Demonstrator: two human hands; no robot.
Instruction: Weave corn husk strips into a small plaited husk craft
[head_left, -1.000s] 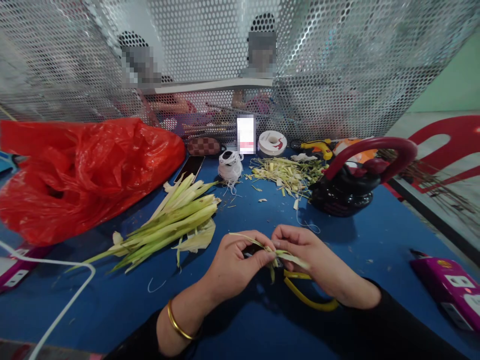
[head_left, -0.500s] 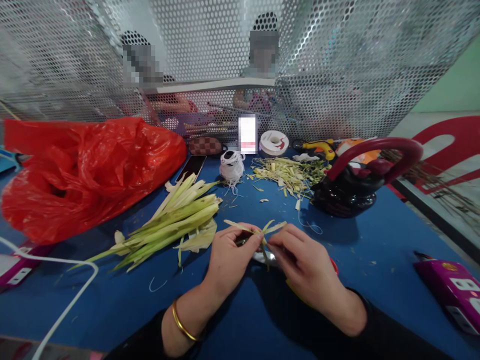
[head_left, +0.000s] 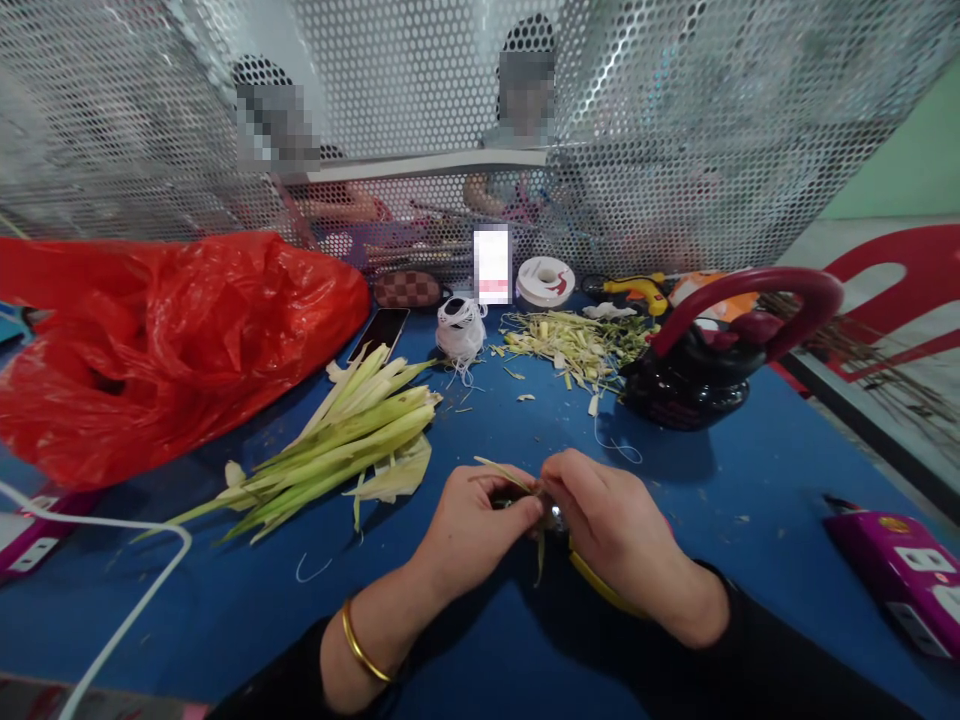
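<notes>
My left hand (head_left: 480, 525), with a gold bangle at its wrist, pinches thin green leaf strips (head_left: 506, 474) between thumb and fingers. Close against it, my right hand (head_left: 611, 520) has its fingertips pressed together at the strips' right end. One strip end hangs below the fingertips. Under my right hand shows a yellow-handled tool (head_left: 600, 582), with shiny metal beside it; the hand hides most of it. A bundle of pale green leaves (head_left: 352, 430) lies to the left of my hands. Plant scraps (head_left: 566, 345) are heaped behind them.
Red plastic bag (head_left: 187, 340) at left; black kettle (head_left: 690, 385) with a red handle at right. White string (head_left: 461, 335), a ribbon spool (head_left: 546, 282) and a phone (head_left: 380, 333) stand or lie farther back. A purple power strip (head_left: 900, 570) is right; people show behind the mesh.
Both hands have moved slightly closer together. The strips that spread out above the fingertips are now mostly hidden by my right hand, and the yellow tool handle shows more.
</notes>
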